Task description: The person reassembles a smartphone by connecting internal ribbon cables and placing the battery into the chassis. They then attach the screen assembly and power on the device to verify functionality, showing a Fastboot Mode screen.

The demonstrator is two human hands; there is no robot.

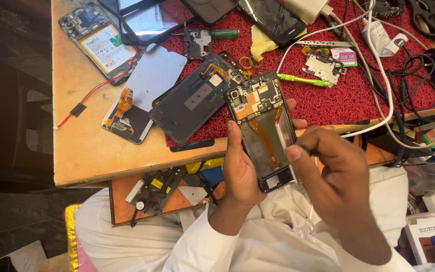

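My left hand holds an opened phone frame upright over my lap, its circuit board and orange flex cable exposed. My right hand pinches a thin, flat, shiny piece against the frame's right edge; a small green tip shows between its fingers. Both hands hover just in front of the table's front edge.
The wooden table carries a red mat with a dark back cover, a grey panel, another opened phone with its battery, green-handled screwdrivers, phones and tangled cables. Small boxes sit at right.
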